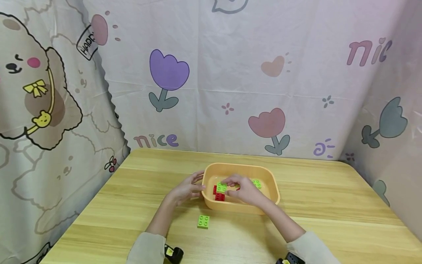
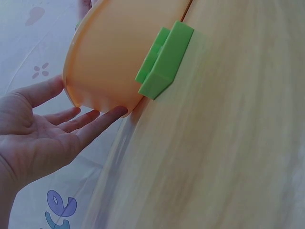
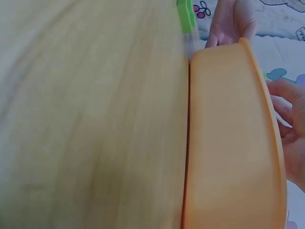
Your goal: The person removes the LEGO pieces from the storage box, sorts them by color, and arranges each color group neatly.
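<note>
An orange plastic bin stands on the table with red and green toy building blocks inside. My left hand is at the bin's left end; in the left wrist view its fairly straight fingers and thumb touch the rim and end wall. Reaching over the near rim, my right hand pinches a light green building block between thumb and fingers, above red blocks. In the right wrist view the bin wall hides what its fingertips hold. Another green block lies on the table before the bin.
More green blocks lie at the bin's right side, partly behind my right hand. The wooden table extends around the bin. A printed curtain hangs behind the table and along both sides.
</note>
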Demonstrator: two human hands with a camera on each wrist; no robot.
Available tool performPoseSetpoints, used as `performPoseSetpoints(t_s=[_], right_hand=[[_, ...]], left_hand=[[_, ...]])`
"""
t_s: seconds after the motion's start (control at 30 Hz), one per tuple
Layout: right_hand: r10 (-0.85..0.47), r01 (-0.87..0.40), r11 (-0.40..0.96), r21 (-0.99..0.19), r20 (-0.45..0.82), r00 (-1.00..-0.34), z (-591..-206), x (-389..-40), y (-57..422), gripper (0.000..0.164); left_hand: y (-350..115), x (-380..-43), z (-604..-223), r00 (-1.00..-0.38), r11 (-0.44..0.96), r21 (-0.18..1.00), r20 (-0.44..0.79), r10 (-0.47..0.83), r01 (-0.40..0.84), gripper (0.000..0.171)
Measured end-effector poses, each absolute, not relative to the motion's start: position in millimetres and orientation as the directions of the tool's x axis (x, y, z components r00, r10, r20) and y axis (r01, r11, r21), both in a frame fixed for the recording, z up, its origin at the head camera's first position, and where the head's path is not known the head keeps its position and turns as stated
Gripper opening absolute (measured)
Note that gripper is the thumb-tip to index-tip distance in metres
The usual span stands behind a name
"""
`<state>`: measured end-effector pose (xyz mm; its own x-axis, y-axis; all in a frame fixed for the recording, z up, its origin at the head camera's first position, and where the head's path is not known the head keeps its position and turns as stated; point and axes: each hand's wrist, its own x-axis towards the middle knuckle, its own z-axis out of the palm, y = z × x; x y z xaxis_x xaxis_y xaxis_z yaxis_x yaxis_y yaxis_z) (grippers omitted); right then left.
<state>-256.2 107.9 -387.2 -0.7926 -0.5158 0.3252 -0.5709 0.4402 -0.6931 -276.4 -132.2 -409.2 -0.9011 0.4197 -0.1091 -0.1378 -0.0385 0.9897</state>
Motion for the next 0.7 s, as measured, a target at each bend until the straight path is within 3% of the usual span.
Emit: performPoseSetpoints(t_s=[0.7], right_hand=[[-0.514,-0.562,0.411,-0.718,0.327,-0.793,-381.8,-218.9,112.5,0.027]], left_hand=[[-132.1,-275.0,-408.0,-0.899,-0.032,0.99,-0.109,0.423,-0.135,0.065]])
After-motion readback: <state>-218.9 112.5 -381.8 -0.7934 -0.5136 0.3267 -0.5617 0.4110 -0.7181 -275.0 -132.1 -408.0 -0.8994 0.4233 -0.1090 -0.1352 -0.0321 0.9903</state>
